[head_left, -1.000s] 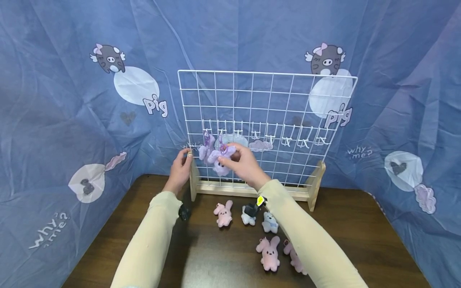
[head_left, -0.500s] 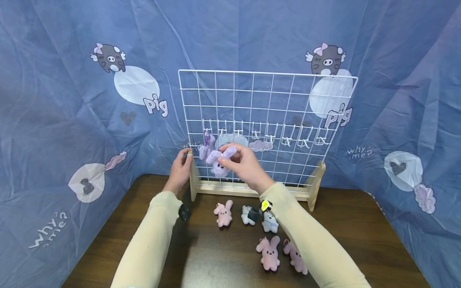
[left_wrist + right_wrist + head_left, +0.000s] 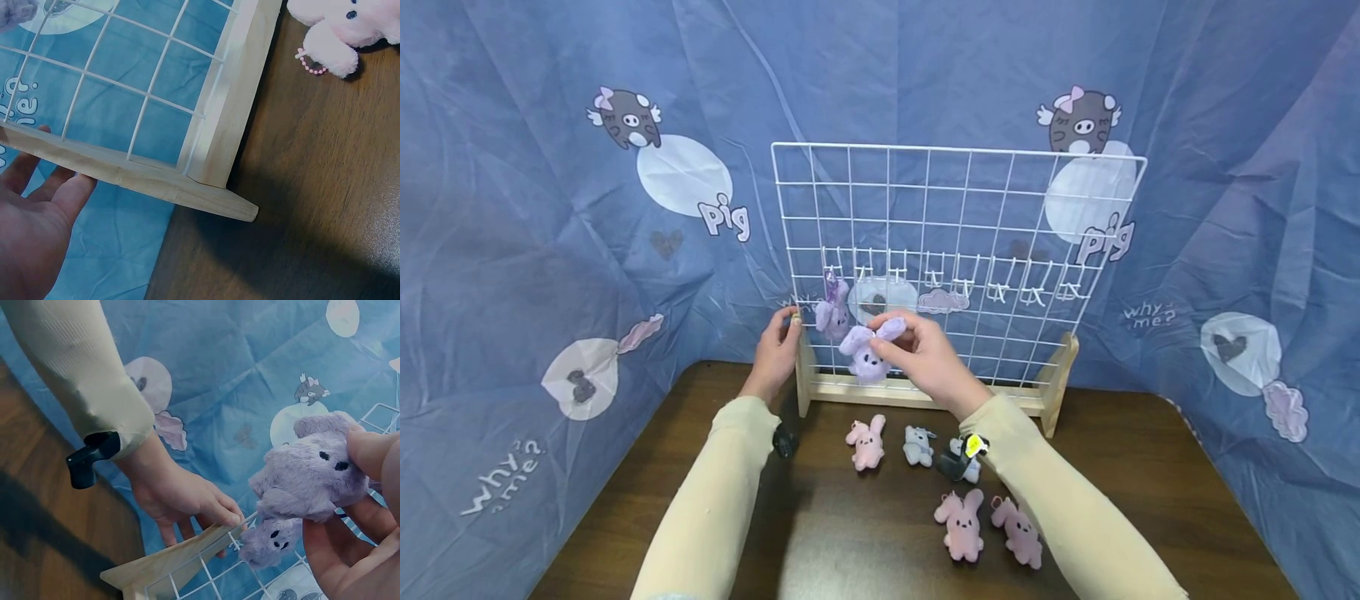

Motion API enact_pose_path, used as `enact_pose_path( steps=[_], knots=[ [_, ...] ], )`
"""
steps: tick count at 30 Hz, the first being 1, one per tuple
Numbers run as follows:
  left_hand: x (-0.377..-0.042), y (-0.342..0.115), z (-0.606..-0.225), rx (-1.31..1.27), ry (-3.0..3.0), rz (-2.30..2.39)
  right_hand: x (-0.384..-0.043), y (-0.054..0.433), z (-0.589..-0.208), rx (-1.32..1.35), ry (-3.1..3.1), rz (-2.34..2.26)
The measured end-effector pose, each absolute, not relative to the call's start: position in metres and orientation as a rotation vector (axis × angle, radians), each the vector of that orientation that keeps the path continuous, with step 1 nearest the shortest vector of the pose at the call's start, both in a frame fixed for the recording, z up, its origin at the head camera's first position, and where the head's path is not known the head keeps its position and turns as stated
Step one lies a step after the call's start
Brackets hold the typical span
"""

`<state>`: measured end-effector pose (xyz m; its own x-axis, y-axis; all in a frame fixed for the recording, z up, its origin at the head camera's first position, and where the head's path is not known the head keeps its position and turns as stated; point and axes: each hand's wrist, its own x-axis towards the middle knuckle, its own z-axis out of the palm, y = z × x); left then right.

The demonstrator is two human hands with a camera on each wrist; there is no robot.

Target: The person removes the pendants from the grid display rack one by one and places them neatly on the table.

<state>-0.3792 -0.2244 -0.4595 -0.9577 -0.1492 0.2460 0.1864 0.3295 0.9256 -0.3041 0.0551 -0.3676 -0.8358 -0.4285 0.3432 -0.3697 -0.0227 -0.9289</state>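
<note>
My right hand (image 3: 925,354) pinches a purple plush bunny keychain (image 3: 868,360) between thumb and fingers, in front of the white wire grid rack (image 3: 943,222). The right wrist view shows this bunny (image 3: 312,465) close up, its strap mostly hidden by the hand. A second purple bunny (image 3: 832,315) hangs by its strap from the leftmost hook of the grid. At the rack's left edge, my left hand (image 3: 776,354) holds the wooden side post (image 3: 125,172), with the thumb on one side and fingers behind it.
Several white hooks (image 3: 996,292) line the grid to the right. On the brown table (image 3: 842,533) lie pink bunnies (image 3: 962,527) and small grey-blue plush toys (image 3: 917,446). A patterned blue cloth (image 3: 625,275) hangs behind.
My right hand has drawn the purple bunny away from the hooks, down and slightly right; its strap no longer stretches up to the second hook. The left hand has stayed in place.
</note>
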Motion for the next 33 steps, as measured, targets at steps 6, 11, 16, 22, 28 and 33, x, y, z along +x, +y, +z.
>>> enact_pose_path(
  steps=[6,11,16,22,28,33],
  knots=[
    [-0.381,-0.225,-0.461,-0.046,-2.305,-1.653,-0.297,0.065,-0.373,-0.88,2.169,-2.002],
    [-0.38,-0.226,-0.46,-0.04,-2.311,-1.653,-0.291,0.071,-0.38,-0.875,2.168,-1.982],
    [-0.38,-0.226,-0.46,-0.031,-2.322,-1.659,-0.285,0.079,-0.387,-0.88,2.175,-1.942],
    [-0.38,-0.225,-0.458,-0.039,-2.314,-1.676,-0.28,0.088,-0.394,-0.906,2.202,-1.882],
    [-0.381,-0.225,-0.459,-0.042,-2.311,-1.68,-0.274,0.097,-0.407,-0.824,2.198,-1.845],
    [-0.381,-0.225,-0.461,-0.055,-2.301,-1.68,-0.27,0.101,-0.419,-0.781,2.152,-1.85]
  ],
)
